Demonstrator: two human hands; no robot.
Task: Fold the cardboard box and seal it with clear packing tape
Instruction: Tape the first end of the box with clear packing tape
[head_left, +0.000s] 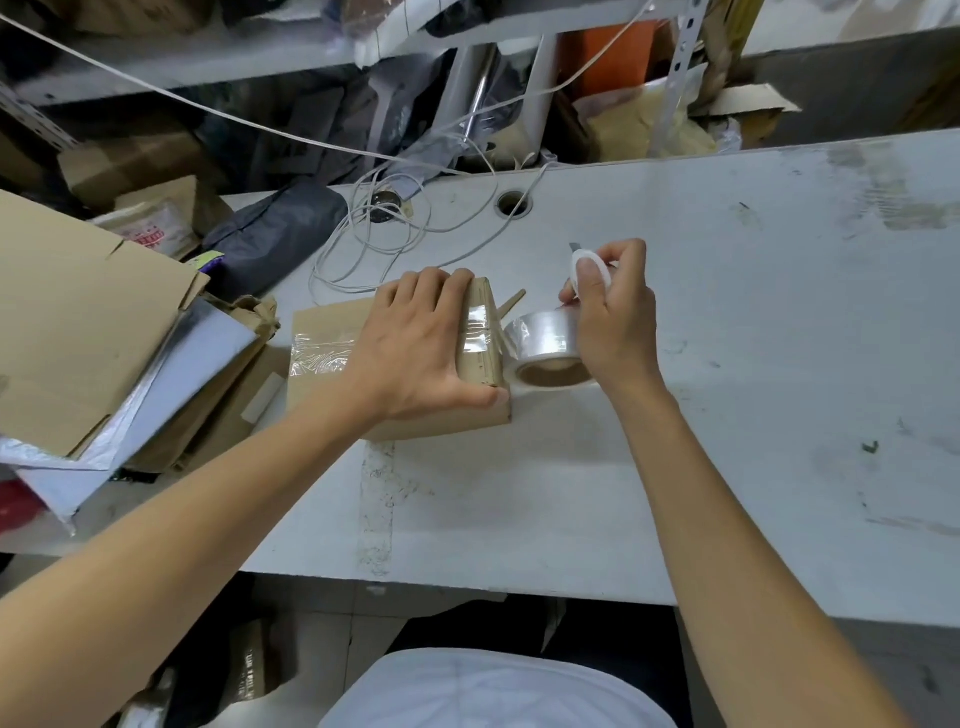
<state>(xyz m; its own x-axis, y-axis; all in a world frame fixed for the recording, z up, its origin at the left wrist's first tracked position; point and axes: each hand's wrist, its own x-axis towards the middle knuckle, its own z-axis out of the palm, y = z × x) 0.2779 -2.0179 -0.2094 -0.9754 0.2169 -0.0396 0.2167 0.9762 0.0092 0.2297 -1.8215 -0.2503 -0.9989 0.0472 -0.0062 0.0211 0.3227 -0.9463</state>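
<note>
Half the cardboard box (332, 332) hides under the left hand (415, 343).

Two bare forearms, no sleeves reaching the wrists, left hand (415, 345) and right hand (610, 317) without rings, watch or gloves, white garment showed below, between the arms
</note>
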